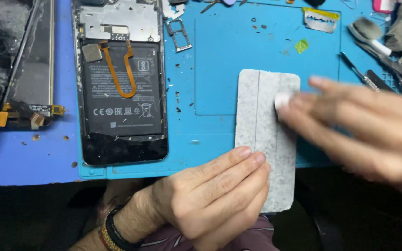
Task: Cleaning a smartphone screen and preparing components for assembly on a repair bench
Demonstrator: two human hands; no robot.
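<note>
A grey speckled rectangular sheet point(261, 116) with rounded corners lies on the blue work mat point(238, 51), its near end hanging past the mat's front edge. My left hand point(210, 200) grips the sheet's near end, fingers on top. My right hand point(359, 135) is blurred by motion and presses a small white pad point(283, 100) against the sheet's right side. An opened phone point(119, 83) with black battery and orange flex cable lies to the left on the mat.
A removed screen panel point(29, 69) lies at far left. A SIM tray point(180, 35), razor blade point(320, 19), brush point(368, 32), tweezers point(359, 72) and other tools sit along the mat's back and right. Small debris specks dot the mat.
</note>
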